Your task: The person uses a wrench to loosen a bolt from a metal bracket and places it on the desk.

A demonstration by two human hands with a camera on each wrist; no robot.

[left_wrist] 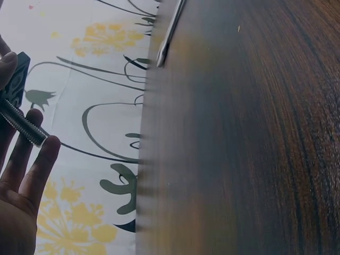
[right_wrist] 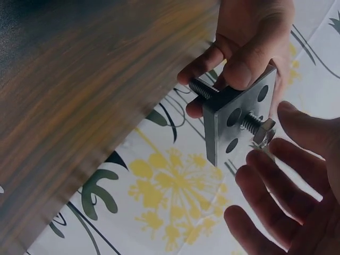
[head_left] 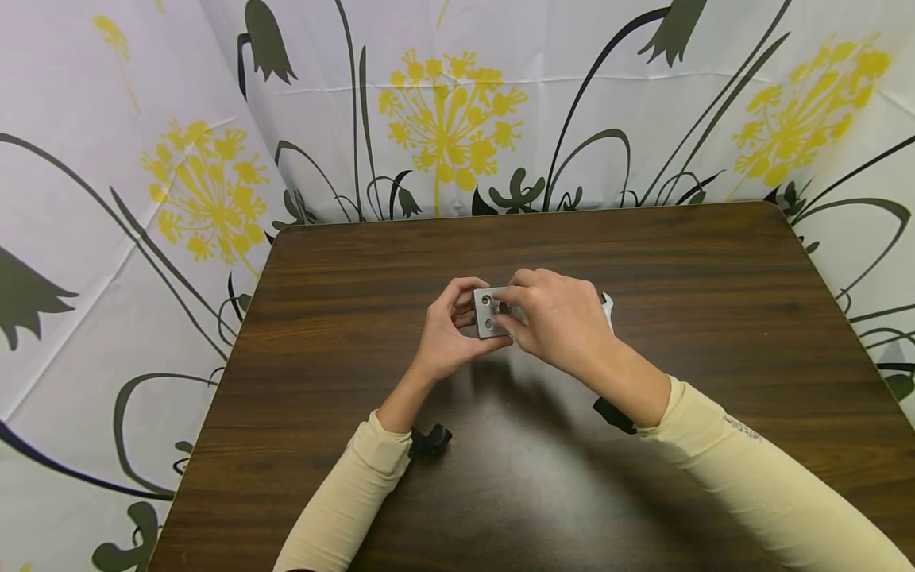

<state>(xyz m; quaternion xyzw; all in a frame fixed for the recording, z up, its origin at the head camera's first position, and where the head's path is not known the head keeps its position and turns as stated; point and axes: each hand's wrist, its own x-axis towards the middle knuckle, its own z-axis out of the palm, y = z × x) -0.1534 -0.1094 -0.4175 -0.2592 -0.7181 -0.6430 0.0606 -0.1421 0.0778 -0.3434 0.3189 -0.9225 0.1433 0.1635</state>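
My left hand (head_left: 450,326) grips a grey metal plate (head_left: 483,314) by its edges, above the table; the plate has several round holes. Through it runs a hex bolt (right_wrist: 249,122), its head standing out from the near face. The threaded end (left_wrist: 24,125) sticks out on the other side, beside the left fingers. My right hand (head_left: 561,318) is at the bolt head, with thumb and index finger on either side of it. The other right fingers (right_wrist: 268,196) are spread and loosely bent below the head.
A silver wrench (head_left: 608,308) lies on the brown wooden table (head_left: 357,318), partly hidden behind the right hand. Behind the table hangs a white cloth (head_left: 572,48) printed with flowers. Black straps (head_left: 431,441) are on the wrists.
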